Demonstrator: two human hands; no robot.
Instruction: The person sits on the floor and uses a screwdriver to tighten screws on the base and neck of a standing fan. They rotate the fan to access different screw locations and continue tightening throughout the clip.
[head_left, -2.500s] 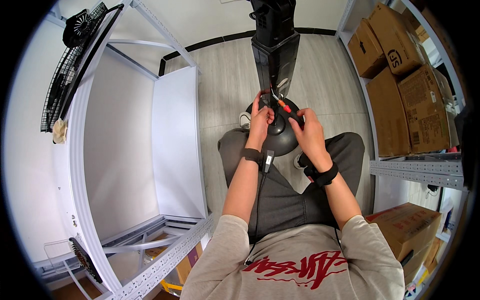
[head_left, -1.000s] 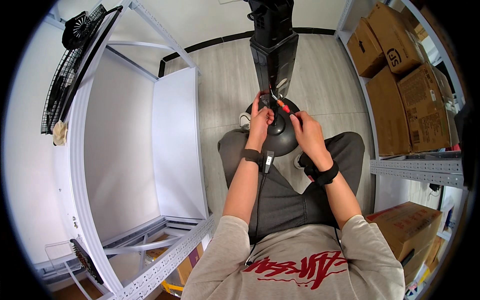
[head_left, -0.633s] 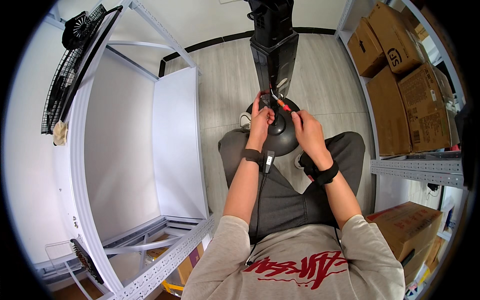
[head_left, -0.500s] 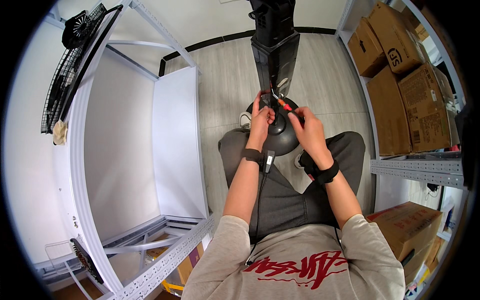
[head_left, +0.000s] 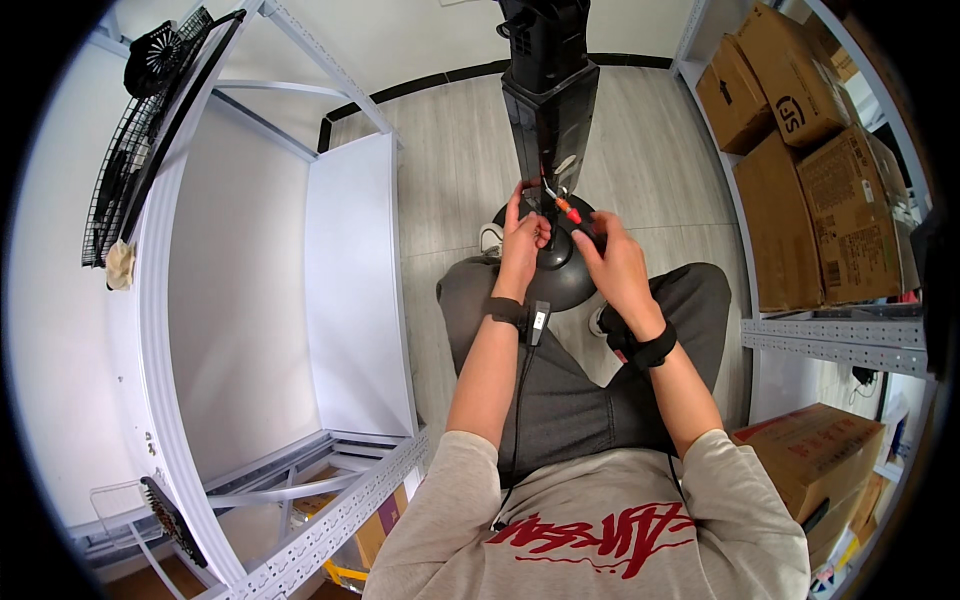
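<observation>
A tall black column (head_left: 545, 100) stands upright on a round black base (head_left: 565, 285) between my bent legs. My left hand (head_left: 523, 238) grips the column's lower part, index finger extended along its side, the other fingers curled. My right hand (head_left: 612, 258) holds a screwdriver (head_left: 565, 208) by its dark handle, with thumb and fingers round it; its orange-and-red section shows, and its metal shaft reaches into the column near an opening beside my left fingers. The exact contact at the tip is too small to make out. Black straps circle both wrists, one carrying a small cabled device.
At the left is a white metal shelving frame (head_left: 358, 280) with black wire grilles (head_left: 120, 170) along its far side. Cardboard boxes (head_left: 775, 220) are stacked on racking (head_left: 830, 335) at the right, with another box (head_left: 815, 450) lower down. A pale wall closes off the back.
My right thumb and fingers have repeatedly shifted on the screwdriver handle, bunching nearer the red section and now spreading wider round the dark grip. My left hand and the column stay practically still.
</observation>
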